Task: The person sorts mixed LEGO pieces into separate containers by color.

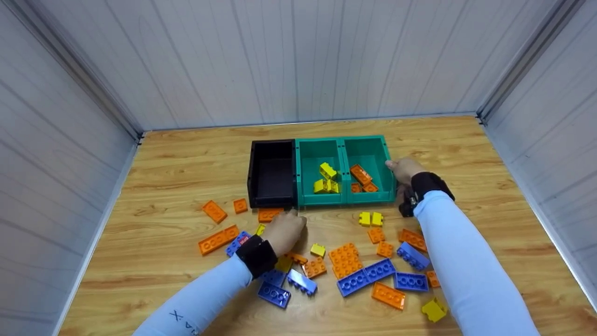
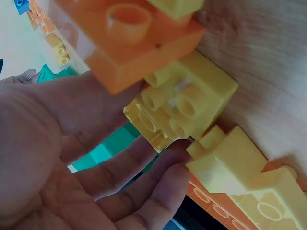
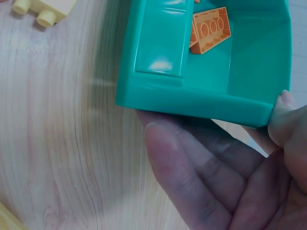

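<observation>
Among the scattered toy bricks, my left hand [image 1: 285, 232] reaches down just in front of the bins. Its thumb and fingertips close about a yellow brick [image 2: 192, 98] with hollow studs, which the hand hides in the head view. An orange brick [image 2: 129, 45] overlaps it nearer the camera, and another yellow brick [image 2: 235, 160] lies beside the fingertips. My right hand [image 1: 405, 169] grips the right side of the right green bin [image 1: 391, 184], thumb at the rim and fingers against the outer wall. Orange bricks [image 3: 211, 29] lie inside that bin.
A black bin [image 1: 273, 175] stands left of the middle green bin [image 1: 319, 199], which contains yellow bricks [image 1: 328, 171]. Blue bricks [image 1: 366, 277], orange bricks [image 1: 345, 260] and yellow bricks [image 1: 371, 219] are spread over the wooden table [image 1: 186, 163]. Pale panel walls [image 1: 298, 60] enclose the table.
</observation>
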`<state>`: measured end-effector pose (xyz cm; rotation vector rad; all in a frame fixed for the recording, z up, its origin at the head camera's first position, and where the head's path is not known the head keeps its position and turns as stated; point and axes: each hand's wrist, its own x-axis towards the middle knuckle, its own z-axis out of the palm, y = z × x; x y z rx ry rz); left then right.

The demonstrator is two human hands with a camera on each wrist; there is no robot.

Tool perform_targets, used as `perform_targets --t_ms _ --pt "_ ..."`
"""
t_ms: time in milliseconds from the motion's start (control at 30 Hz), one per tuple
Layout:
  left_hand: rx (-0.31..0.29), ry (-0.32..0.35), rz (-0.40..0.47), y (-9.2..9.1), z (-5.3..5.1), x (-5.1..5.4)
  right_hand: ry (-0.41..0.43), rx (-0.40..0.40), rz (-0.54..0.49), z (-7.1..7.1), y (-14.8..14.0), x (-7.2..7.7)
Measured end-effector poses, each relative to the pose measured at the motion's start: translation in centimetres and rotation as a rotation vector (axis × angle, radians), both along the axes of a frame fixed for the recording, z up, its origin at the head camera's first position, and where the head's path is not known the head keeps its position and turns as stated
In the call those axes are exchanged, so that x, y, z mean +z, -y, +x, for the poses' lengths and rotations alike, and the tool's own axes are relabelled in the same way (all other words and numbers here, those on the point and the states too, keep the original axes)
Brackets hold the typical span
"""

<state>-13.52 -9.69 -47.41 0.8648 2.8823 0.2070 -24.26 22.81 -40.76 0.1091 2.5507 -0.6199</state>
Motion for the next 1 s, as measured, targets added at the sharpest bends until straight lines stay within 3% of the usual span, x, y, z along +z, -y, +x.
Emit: perform_targets --t_ms 167,333,467,633,800,1000 --pt "-0.02 -0.005 0.059 -0.3 0.0 0.8 0.018 0.009 0.005 -0.3 -0.1 -0.2" --pt "-0.022 -0.026 0.067 -0.9 -0.5 2.5 0.014 0.006 0.008 -0.3 0.0 -0.3" --pt "-0.027 -0.06 0.058 -1.6 -1.6 4.2 -0.003 -0.013 0.002 -0.1 0.0 -0.2" --pt "-0.03 -0.117 0.048 -3.0 -3.8 6.0 -0.003 -0.051 -0.034 0.0 0.0 -0.1" --pt "-0.029 -0.174 -0.015 -4.5 -5.5 6.3 0.005 -0.036 -0.024 0.1 0.2 -0.1" --pt "0.03 -0.175 -0.106 -5.7 -7.0 5.9 -0.011 0.003 0.003 0.0 0.4 -0.3"
